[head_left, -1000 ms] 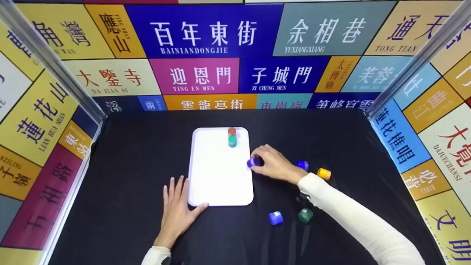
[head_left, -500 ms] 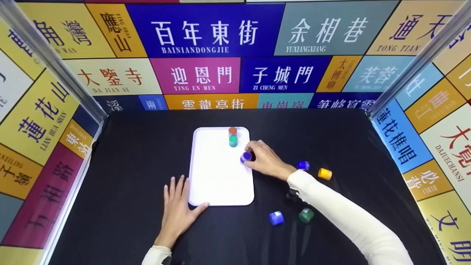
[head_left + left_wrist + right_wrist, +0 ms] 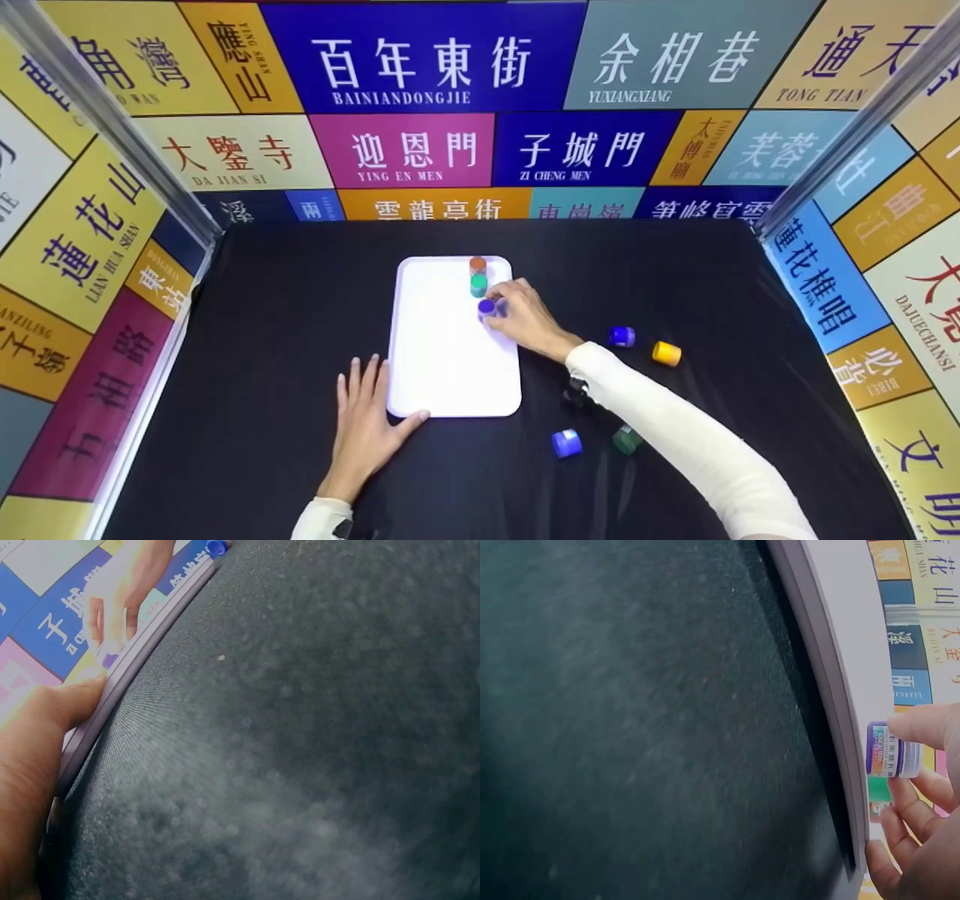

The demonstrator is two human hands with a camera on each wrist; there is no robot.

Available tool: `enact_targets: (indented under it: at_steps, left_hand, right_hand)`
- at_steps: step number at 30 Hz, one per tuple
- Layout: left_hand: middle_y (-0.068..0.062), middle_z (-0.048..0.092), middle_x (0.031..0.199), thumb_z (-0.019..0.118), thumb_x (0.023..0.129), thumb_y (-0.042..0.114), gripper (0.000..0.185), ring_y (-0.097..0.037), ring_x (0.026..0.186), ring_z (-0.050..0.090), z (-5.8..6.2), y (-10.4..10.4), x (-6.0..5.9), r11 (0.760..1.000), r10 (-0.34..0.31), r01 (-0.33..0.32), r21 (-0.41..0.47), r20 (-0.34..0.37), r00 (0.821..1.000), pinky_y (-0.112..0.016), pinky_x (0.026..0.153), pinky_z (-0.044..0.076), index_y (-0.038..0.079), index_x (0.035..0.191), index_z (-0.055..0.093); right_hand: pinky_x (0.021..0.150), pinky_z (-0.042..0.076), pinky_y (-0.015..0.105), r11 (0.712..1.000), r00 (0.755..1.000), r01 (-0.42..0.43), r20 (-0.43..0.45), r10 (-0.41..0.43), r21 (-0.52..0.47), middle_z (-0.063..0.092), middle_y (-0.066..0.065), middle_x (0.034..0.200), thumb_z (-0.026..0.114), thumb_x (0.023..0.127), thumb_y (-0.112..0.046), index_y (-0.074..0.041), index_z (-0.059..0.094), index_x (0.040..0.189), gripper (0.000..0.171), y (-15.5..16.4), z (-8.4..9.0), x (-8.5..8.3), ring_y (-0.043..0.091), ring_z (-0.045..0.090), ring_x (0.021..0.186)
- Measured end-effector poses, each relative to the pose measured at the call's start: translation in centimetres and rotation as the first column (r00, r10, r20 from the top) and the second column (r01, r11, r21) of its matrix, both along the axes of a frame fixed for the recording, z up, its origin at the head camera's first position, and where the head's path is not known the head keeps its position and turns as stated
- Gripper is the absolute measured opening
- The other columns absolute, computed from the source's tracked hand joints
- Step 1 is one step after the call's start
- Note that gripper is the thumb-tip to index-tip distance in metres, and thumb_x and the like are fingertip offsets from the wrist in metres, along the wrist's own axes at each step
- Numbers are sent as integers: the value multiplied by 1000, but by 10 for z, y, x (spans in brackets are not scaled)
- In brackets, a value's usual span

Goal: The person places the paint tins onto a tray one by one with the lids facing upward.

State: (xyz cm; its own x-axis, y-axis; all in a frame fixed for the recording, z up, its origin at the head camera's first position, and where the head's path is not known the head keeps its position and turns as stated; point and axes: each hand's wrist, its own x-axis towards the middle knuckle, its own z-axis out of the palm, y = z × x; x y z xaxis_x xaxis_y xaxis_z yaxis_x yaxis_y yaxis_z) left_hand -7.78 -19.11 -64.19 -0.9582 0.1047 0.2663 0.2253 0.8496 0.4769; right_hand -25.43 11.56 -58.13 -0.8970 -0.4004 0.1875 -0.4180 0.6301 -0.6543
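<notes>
My right hand [image 3: 523,315] pinches a small purple-capped paint jar [image 3: 487,308] between thumb and fingers, over the right side of a white tray [image 3: 442,367]. In the right wrist view the jar [image 3: 892,750] shows a printed label with a barcode; whether its base touches the tray cannot be told. Just beyond it on the tray stand a green-capped jar [image 3: 478,285] and an orange-brown-capped jar [image 3: 478,265], lined up along the right edge. My left hand [image 3: 365,427] rests at the tray's lower left corner, fingers straight along the left side, thumb [image 3: 79,699] on the near rim.
On the black cloth [image 3: 285,300] right of the tray lie a dark blue jar [image 3: 622,337], a yellow jar [image 3: 667,353], a blue jar [image 3: 567,443] and a dark green jar [image 3: 627,440], partly hidden by the right sleeve. Printed panels [image 3: 420,60] wall in the back and sides.
My right hand has carried the purple-capped jar leftward and away from me, from the tray's right edge to near the green-capped jar. The left hand has stayed at the tray's corner.
</notes>
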Motion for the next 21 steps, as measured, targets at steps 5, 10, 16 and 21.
enact_targets:
  at_steps: [5,10,16,21]
  left_hand:
    - [-28,38,173,79,88,71,112,-53,165,19,0,1,0,1000,-7,7,4,-8,1000,-71,132,6,-3,165,44]
    - [-28,39,172,79,88,71,111,-54,164,20,0,0,0,1000,-9,9,4,-23,1000,-72,132,7,-4,164,45]
    - [-27,39,173,78,88,72,111,-54,165,20,-2,0,0,1000,-5,5,3,-22,1000,-71,132,7,-3,164,46]
    - [-27,39,172,78,88,71,111,-54,164,21,-3,-1,0,1000,0,0,-1,-31,1000,-71,132,8,-3,164,46]
  right_hand:
    - [101,47,48,999,999,35,-22,-35,-8,78,12,115,91,87,-14,-3,77,117,35,-5,-4,-3,34,60,111]
    - [103,46,49,998,998,54,-19,-54,-14,78,12,117,90,87,-15,-2,76,118,36,-9,-7,-5,34,58,112]
    - [104,47,49,998,997,65,-28,-66,-18,79,12,117,89,87,-13,-2,77,117,34,-13,-11,-9,36,60,115]
    - [106,46,50,998,998,66,-23,-67,-20,78,13,120,89,87,-14,-2,77,118,35,-15,-10,-9,35,60,117]
